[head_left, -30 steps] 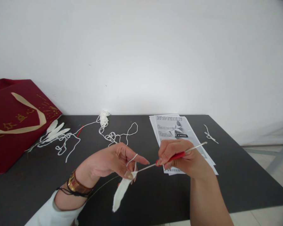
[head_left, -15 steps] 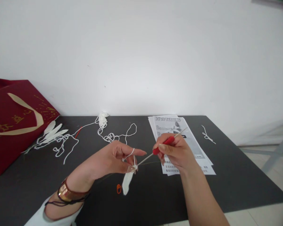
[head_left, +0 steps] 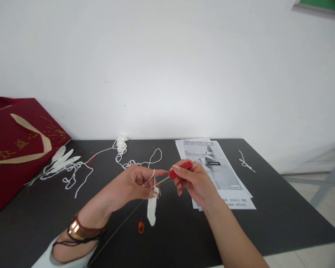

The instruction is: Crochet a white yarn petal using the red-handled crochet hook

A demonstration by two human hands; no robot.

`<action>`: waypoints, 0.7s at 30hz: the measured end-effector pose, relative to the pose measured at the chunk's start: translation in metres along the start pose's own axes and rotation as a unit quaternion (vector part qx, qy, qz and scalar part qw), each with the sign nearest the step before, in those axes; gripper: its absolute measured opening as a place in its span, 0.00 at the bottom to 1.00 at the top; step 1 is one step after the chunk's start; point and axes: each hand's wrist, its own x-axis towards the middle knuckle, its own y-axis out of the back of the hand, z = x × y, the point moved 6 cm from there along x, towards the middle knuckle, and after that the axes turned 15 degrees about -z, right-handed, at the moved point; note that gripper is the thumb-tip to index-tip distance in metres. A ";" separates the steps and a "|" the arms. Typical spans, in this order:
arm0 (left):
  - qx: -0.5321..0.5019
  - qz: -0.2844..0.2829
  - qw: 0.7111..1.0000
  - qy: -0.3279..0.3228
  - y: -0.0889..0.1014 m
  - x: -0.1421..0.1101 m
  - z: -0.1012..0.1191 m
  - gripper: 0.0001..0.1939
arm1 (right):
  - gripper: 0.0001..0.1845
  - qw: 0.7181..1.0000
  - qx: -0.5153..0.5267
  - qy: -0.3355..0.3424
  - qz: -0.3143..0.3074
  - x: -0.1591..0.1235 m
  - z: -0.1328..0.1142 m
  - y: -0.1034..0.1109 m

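My left hand (head_left: 141, 182) pinches the top of a narrow white crocheted piece (head_left: 152, 211), which hangs down from thumb and fingers. White yarn loops over its outstretched index finger. In my right hand (head_left: 194, 180) is a crochet hook (head_left: 181, 169) with a red grip; its thin shaft points left to the top of the piece, where my left fingers partly hide the tip. A thin pale wire or thread (head_left: 117, 227) runs from the piece down toward the lower left. Below the left hand an orange stitch marker (head_left: 141, 227) lies on the black table (head_left: 178, 238).
A dark red gift bag (head_left: 19, 130) with a cream ribbon handle stands at the left. Beside it lie several white crocheted petals (head_left: 63, 162) and a red stick (head_left: 93, 159). A yarn heap (head_left: 122, 143) sits near the wall. Printed sheets (head_left: 226, 175) and a yarn scrap (head_left: 245, 162) are at the right.
My right hand has moved left with the hook, closer to my left hand. The crocheted piece now hangs more upright. The thin strand shows more clearly at the lower left.
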 end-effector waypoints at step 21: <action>0.036 0.101 0.993 -0.040 -0.001 0.001 0.008 0.25 | 0.14 0.998 0.035 0.048 0.021 0.005 0.010 -0.009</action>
